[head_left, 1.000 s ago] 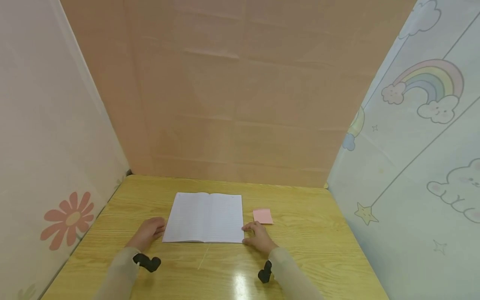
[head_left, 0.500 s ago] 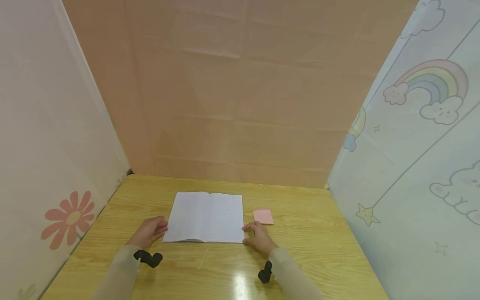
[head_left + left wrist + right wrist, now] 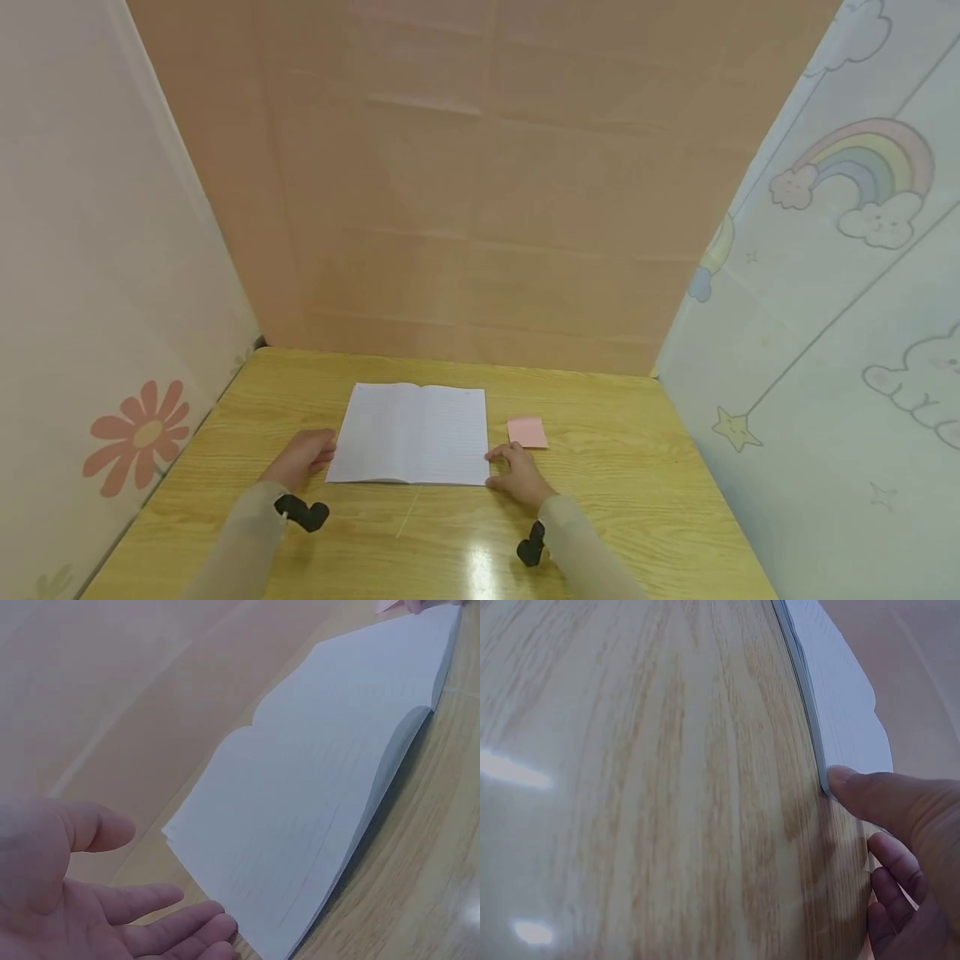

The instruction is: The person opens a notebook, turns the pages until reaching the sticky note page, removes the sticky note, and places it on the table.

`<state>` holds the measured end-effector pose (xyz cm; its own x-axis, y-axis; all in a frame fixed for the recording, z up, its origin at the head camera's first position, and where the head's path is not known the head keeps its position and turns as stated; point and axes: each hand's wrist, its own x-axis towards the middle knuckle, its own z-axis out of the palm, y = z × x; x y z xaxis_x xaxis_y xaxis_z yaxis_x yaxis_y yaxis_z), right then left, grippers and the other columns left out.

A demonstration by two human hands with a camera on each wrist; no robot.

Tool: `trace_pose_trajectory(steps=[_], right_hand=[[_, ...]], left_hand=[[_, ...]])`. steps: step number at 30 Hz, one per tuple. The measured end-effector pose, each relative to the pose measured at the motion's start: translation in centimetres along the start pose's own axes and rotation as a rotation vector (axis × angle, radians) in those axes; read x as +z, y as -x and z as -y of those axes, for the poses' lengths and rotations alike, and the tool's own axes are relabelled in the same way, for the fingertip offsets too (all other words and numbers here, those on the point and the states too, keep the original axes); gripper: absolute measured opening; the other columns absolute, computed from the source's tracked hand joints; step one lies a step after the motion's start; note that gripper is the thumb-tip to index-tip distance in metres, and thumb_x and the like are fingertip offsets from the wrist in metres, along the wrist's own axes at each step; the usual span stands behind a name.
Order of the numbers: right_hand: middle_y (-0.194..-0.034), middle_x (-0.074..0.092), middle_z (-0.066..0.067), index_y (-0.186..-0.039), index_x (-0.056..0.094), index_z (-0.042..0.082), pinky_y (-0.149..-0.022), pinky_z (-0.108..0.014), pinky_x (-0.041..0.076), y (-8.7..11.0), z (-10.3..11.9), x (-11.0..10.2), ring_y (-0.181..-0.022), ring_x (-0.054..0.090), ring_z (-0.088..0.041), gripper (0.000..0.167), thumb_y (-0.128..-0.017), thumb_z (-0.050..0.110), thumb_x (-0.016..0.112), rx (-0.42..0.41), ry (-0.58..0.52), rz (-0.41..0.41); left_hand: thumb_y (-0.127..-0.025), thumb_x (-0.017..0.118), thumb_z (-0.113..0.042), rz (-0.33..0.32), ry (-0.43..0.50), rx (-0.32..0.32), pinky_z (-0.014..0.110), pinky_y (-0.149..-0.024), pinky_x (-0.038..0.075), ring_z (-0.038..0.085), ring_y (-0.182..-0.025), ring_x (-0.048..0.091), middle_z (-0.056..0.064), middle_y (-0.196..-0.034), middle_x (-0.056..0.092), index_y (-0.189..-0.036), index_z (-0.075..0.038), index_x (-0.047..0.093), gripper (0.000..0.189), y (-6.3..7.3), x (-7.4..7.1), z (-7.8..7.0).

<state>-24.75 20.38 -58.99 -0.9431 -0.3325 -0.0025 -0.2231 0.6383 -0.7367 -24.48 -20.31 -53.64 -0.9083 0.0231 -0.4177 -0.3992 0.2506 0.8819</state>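
Observation:
A lined notebook (image 3: pixel 412 433) lies spread at its middle, its blank pages slightly arched beside the centre fold. At its left edge is my left hand (image 3: pixel 302 460), whose extended fingertips meet the page side in the left wrist view; the thumb (image 3: pixel 105 831) stands apart from the paper. My right hand (image 3: pixel 519 477) rests along the opposite edge, thumb and forefinger spread. In the right wrist view the thumb tip (image 3: pixel 841 776) touches the near right corner, while the other fingers (image 3: pixel 889 889) bend loosely beside the notebook.
A pink sticky note (image 3: pixel 527 432) lies just beyond the right hand. The wood-grain table (image 3: pixel 615 467) is bordered by a brown back panel (image 3: pixel 465 208) and patterned panels on both sides. A thin pale line (image 3: pixel 407 512) runs across the table in front of the notebook.
My left hand has shifted slightly right, up against the notebook's left edge. The right hand, notebook and sticky note have barely changed position.

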Motion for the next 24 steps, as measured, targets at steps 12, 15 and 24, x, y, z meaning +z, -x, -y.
trace_pose_trajectory(steps=[12,15,24], right_hand=[[-0.118,0.054,-0.009,-0.114,0.066,0.008,-0.101,-0.055,0.038,-0.1,0.0,-0.1,-0.117,0.046,-0.036,0.037,-0.08,0.016,0.079,-0.004,-0.012,0.012],[-0.118,0.054,-0.009,-0.113,0.065,0.008,-0.103,-0.056,0.036,-0.1,-0.1,-0.1,-0.119,0.045,-0.037,0.037,-0.08,0.016,0.079,-0.008,-0.029,0.015],[-0.118,0.055,-0.008,-0.112,0.065,0.008,-0.105,-0.057,0.033,-0.2,-0.2,0.0,-0.122,0.042,-0.038,0.036,-0.079,0.014,0.079,-0.003,-0.048,0.017]], left_hand=[[-0.103,0.039,-0.023,0.011,0.123,-0.066,0.046,-0.106,0.04,0.038,-0.12,0.051,0.028,-0.129,0.05,-0.141,0.017,0.025,0.058,-0.4,-0.2,0.0],[-0.102,0.04,-0.021,0.015,0.161,-0.061,0.046,-0.105,0.041,0.035,-0.116,0.054,0.027,-0.127,0.051,-0.141,0.017,0.027,0.056,-0.7,-0.1,0.3],[-0.102,0.04,-0.02,0.042,0.187,-0.024,0.044,-0.101,0.044,0.029,-0.114,0.053,0.025,-0.129,0.05,-0.134,0.016,0.041,0.048,-0.9,1.1,0.4]])
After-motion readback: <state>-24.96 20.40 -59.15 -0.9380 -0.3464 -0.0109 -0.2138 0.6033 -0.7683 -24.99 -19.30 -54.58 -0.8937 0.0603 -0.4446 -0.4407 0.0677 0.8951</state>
